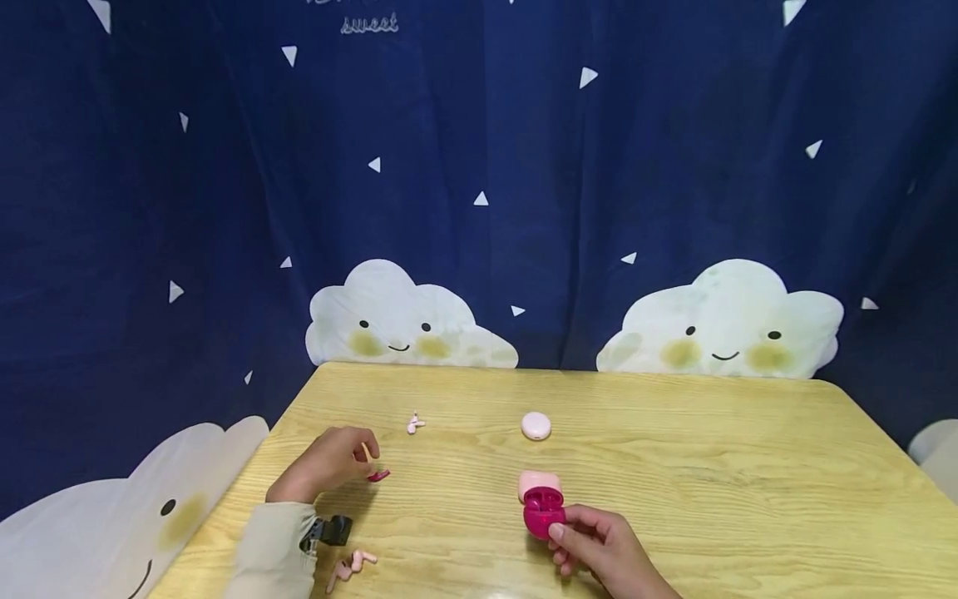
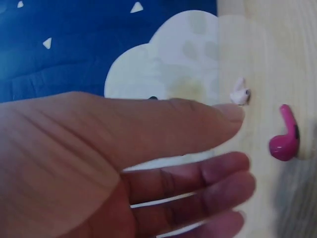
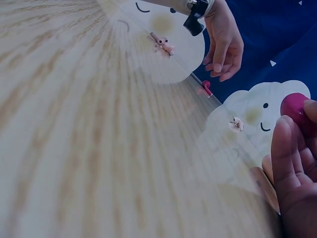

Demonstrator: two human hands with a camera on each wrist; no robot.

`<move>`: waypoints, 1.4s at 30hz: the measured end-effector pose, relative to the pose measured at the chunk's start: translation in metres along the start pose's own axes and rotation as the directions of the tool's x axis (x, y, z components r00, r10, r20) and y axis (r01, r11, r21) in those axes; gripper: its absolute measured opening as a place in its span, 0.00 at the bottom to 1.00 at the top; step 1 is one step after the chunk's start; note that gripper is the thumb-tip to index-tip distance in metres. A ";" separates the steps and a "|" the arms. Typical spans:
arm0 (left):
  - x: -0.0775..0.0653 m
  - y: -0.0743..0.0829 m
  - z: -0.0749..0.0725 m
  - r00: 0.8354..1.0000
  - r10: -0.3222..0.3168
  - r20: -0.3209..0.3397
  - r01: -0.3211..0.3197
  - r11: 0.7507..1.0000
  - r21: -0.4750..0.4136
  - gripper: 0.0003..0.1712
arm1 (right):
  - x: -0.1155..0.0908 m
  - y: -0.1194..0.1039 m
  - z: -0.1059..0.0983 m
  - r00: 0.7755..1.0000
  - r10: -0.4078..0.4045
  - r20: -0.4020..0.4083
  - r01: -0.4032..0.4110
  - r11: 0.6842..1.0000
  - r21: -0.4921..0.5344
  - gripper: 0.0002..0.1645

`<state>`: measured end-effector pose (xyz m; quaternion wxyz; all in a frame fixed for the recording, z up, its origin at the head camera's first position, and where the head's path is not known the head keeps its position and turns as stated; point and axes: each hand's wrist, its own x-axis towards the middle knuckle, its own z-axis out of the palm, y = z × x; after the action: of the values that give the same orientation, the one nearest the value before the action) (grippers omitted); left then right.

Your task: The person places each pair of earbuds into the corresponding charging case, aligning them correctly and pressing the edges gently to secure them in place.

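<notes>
My left hand [image 1: 337,457] hovers over the left part of the table, thumb and fingers apart with nothing between them. Close to its fingertips lies a magenta earbud [image 2: 285,141], its stem and round head showing in the left wrist view. With thumb and fingers, my right hand [image 1: 602,549] grips a magenta earbud case [image 1: 544,524]. The case has its lid up, and its hollow faces me in the head view. In the right wrist view only part of the case [image 3: 296,108] shows, the rest hidden by the fingers.
Right behind the magenta case is a peach-pink case [image 1: 535,480], partly covered by it. Farther back sits a round pale pink case [image 1: 535,426]. Pale pink earbuds [image 1: 414,425] lie at the back left, and peach earbuds [image 1: 358,561] near the left forearm. A blue curtain [image 1: 479,125] borders the table.
</notes>
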<state>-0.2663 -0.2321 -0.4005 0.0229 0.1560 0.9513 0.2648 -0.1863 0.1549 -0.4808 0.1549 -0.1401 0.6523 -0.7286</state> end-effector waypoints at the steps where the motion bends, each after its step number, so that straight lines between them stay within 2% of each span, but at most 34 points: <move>1: 0.001 0.000 0.001 1.000 -0.001 0.008 0.001 1.000 0.004 0.09 | 0.000 0.000 0.000 1.000 0.004 -0.005 -0.004 1.000 0.004 0.21; 7: 0.001 -0.004 0.008 0.998 -0.044 0.038 0.043 0.999 0.024 0.08 | -0.002 -0.003 0.000 1.000 0.020 0.009 -0.020 0.999 0.044 0.21; 14: 0.001 -0.007 0.014 0.999 0.011 0.053 -0.012 1.000 0.012 0.10 | -0.002 -0.002 0.001 1.000 0.022 0.007 -0.022 0.997 0.068 0.20; 29: 0.007 -0.010 0.025 0.999 0.019 0.048 -0.023 0.996 0.081 0.13 | 0.000 0.000 -0.001 0.999 0.042 0.002 -0.042 0.998 0.053 0.20; 37: 0.006 -0.008 0.025 0.994 0.096 0.059 -0.100 0.992 0.076 0.15 | -0.002 -0.003 -0.001 1.000 0.022 0.009 -0.022 0.997 0.068 0.18; 40: 0.006 -0.008 0.026 0.996 0.077 0.043 -0.081 0.992 0.100 0.14 | -0.002 -0.003 -0.001 1.000 0.016 0.016 -0.017 0.997 0.077 0.17; 42: 0.006 -0.007 0.026 0.999 0.040 0.025 -0.043 0.993 0.112 0.13 | -0.002 -0.002 0.000 1.000 0.016 0.017 -0.017 0.996 0.083 0.17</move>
<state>-0.2704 -0.2231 -0.4260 0.0194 0.1798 0.9609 0.2095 -0.1842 0.1564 -0.4785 0.1718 -0.1340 0.6214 -0.7526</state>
